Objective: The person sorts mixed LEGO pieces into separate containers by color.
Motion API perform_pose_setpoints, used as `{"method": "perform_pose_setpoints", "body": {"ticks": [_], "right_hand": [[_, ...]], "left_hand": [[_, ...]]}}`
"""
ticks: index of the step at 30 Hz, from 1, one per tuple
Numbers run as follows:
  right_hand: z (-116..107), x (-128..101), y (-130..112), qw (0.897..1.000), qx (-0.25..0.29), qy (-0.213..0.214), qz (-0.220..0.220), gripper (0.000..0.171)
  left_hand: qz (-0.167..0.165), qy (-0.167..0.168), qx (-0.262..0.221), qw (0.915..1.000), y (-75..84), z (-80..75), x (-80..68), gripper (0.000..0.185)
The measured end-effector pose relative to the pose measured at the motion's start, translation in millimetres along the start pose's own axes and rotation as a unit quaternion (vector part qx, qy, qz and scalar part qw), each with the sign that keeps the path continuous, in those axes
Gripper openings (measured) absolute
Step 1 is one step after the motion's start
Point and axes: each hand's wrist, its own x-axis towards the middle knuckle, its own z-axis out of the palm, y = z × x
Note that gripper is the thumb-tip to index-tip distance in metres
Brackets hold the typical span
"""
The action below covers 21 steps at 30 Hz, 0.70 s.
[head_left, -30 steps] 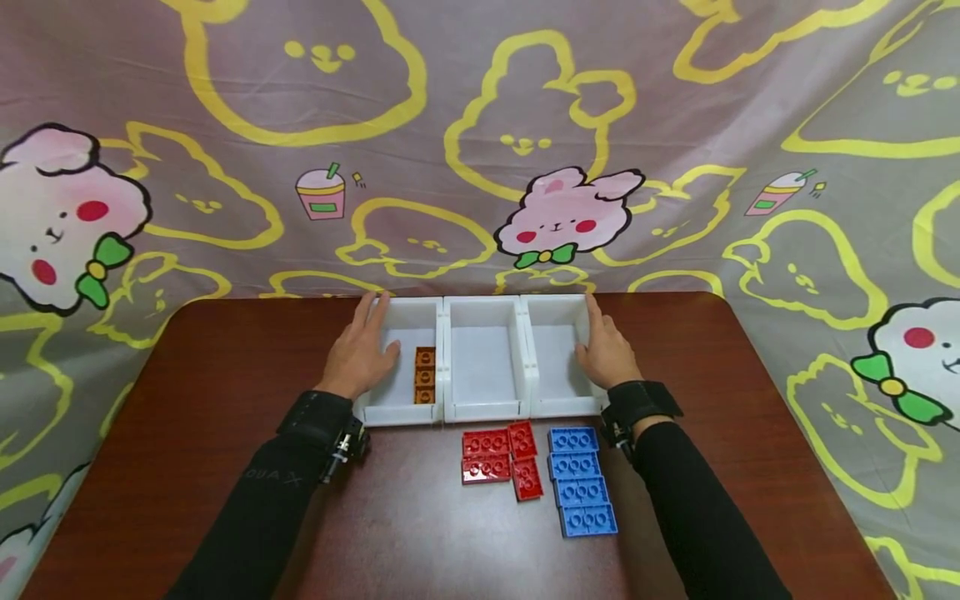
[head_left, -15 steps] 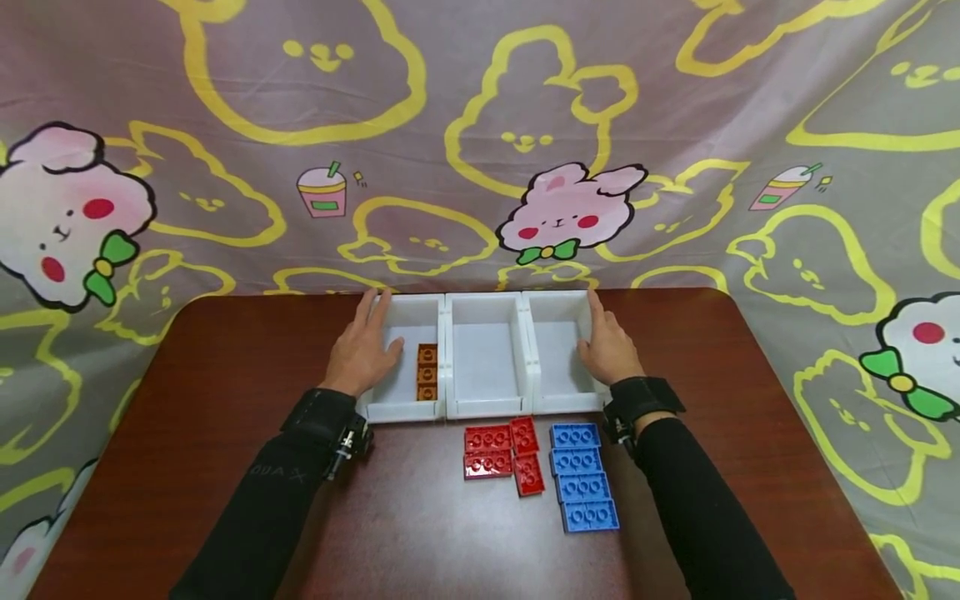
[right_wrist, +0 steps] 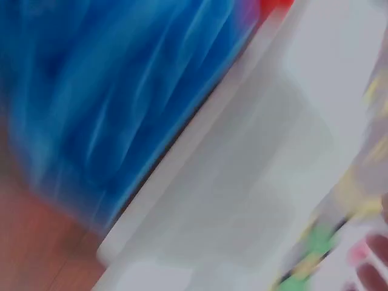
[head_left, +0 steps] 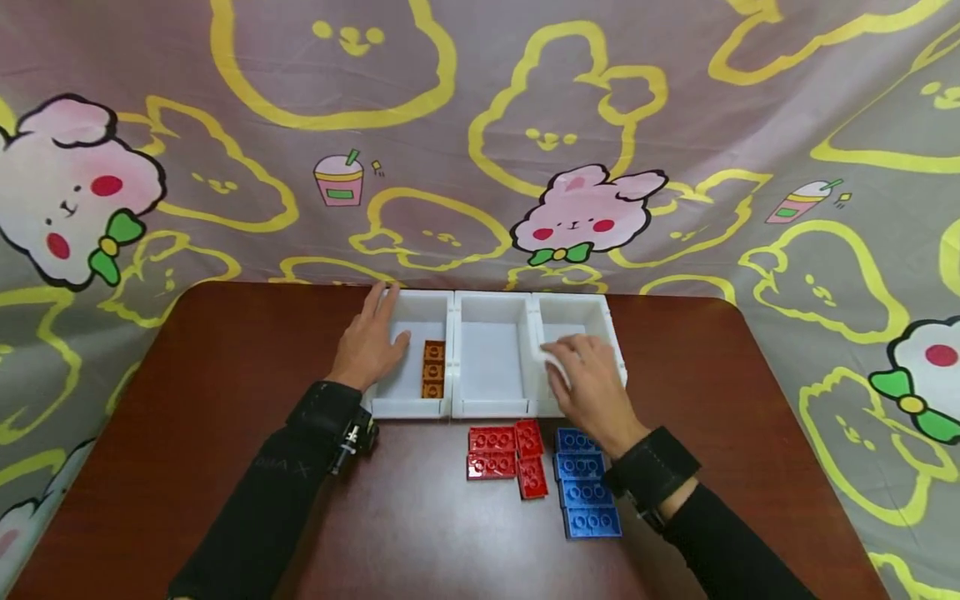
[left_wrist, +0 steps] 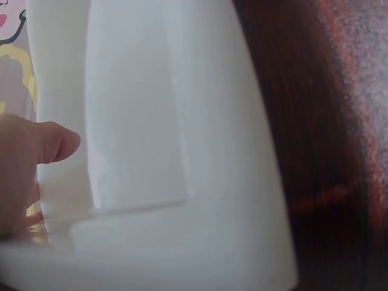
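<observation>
My left hand [head_left: 367, 346] rests on the outer wall of the left white tray [head_left: 405, 408], its fingers extended along the side. In the left wrist view the thumb [left_wrist: 57, 142] reaches over the tray's inside. Toy building bricks in brown [head_left: 433, 369] line that tray's right wall. My right hand [head_left: 596, 396] hovers over the right white tray [head_left: 617, 342], fingers loosely bent, with nothing seen in its grasp. Below it lie blue toy bricks [head_left: 588, 493], the top one partly covered by the hand. Red toy bricks [head_left: 491, 466] lie left of the blue ones.
Between the outer trays stands the middle white tray [head_left: 489, 408], joined in a row with them. All sit on the brown table [head_left: 247, 358] near its back edge. A patterned cloth [head_left: 427, 158] hangs behind. The right wrist view is blurred.
My right hand has left the right tray's outer wall and moved left over the tray, its fingers now bent. The left hand keeps its place on the left tray. The head view has shifted slightly.
</observation>
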Motion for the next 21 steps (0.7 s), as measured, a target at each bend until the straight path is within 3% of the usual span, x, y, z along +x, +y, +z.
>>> {"method": "perform_pose_setpoints", "body": {"ticks": [3,7,12,21], "right_hand": [[-1.4,-14.8,-36.4,0.996,0.021,-0.076,-0.049,0.022],[4.2,-40.4,-60.2,0.985,0.022,-0.170,-0.012,0.028],[6.5,-57.0,-70.2,0.981,0.009,-0.194,0.029,0.042],[1.3,-62.1,-84.1,0.965,0.043,-0.248,0.076,0.044]], "left_hand": [[-0.001,0.000,-0.003,1.0000,1.0,-2.8,-0.4,0.078],[0.000,-0.010,-0.005,0.9999,2.0,-3.4,-0.3,0.078],[-0.003,-0.015,-0.001,0.9999,2.2,-4.3,1.3,0.077],[-0.009,-0.022,-0.002,0.9997,-0.9,-5.4,1.9,0.080]]}}
